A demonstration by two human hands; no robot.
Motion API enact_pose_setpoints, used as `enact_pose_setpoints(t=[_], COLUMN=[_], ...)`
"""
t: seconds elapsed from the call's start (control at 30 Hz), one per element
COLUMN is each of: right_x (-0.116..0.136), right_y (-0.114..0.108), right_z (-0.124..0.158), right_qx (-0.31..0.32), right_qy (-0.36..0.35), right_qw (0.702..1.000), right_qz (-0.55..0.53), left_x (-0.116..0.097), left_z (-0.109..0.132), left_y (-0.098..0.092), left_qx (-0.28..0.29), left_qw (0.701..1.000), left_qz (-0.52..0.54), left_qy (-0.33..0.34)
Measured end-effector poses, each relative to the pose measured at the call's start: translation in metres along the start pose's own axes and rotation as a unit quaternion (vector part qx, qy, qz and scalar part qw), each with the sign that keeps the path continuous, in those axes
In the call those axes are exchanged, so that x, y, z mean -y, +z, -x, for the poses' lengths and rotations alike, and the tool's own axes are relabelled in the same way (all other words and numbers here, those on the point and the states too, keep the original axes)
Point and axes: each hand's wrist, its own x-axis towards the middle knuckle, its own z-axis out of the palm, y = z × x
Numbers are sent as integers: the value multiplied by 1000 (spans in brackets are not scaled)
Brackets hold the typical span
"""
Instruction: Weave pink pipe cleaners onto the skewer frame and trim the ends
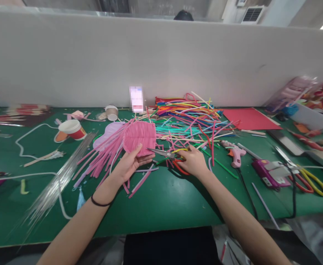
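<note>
My left hand (pixel 130 163) is closed on the lower edge of a pink leaf-shaped piece (pixel 140 134) that looks made of fuzzy pipe cleaners laid side by side. In my right hand (pixel 193 162) is a pair of scissors (pixel 165 152) with red and yellow handles. Their blades point left and lie at the lower right edge of the pink piece; whether they touch it I cannot tell. Many loose pink pipe cleaners (pixel 103 160) fan out to the left, beside a lilac shape (pixel 108 132) of similar make.
A heap of coloured pipe cleaners (pixel 186 112) lies at the back. On the right are a pink glue gun (pixel 236 152), a purple power strip (pixel 270 175) and more scissors (pixel 313 180). Metal wires (pixel 59 184) and a paper cup (pixel 74 129) are on the left. A phone (pixel 136 99) leans on the partition.
</note>
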Motion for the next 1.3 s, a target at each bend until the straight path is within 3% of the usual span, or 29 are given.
enact_pose_setpoints(t=[0.1,0.27,0.47,0.67,0.73,0.8,0.83,0.9,0.97,1.0,1.07,1.3], right_x=[-5,-16,-19,-8,7,29,41,61,73,77,79,74], right_y=[1,-1,-3,-5,-7,-7,-6,-5,-3,-3,-4,-8], right_z=[-2,-5,-3,-7,-8,-8,-8,-6,-5,-5,-5,-6], right_qx=[-55,-168,-108,-100,-128,-70,-6,50,46,35,18,19], right_qy=[48,64,77,80,89,117,131,164,191,204,224,260], right_qw=[997,983,991,972,945,893,849,741,661,636,610,569], right_qz=[-39,-44,-18,-196,-286,-428,-511,-649,-724,-743,-760,-779], left_x=[0,-1,-3,-5,-3,1,4,10,15,18,22,38], left_z=[0,-2,-6,-3,1,6,9,15,19,21,22,17], left_y=[-1,-1,-5,-2,3,10,14,21,27,30,32,24], left_qx=[-3,-42,-88,-82,-55,-25,-14,-2,1,-2,-8,-17], left_qw=[1000,991,975,977,982,988,990,992,994,994,993,981], left_qz=[-5,14,48,77,89,96,96,88,68,55,29,-92], left_qy=[24,123,199,182,155,118,104,89,89,95,110,172])
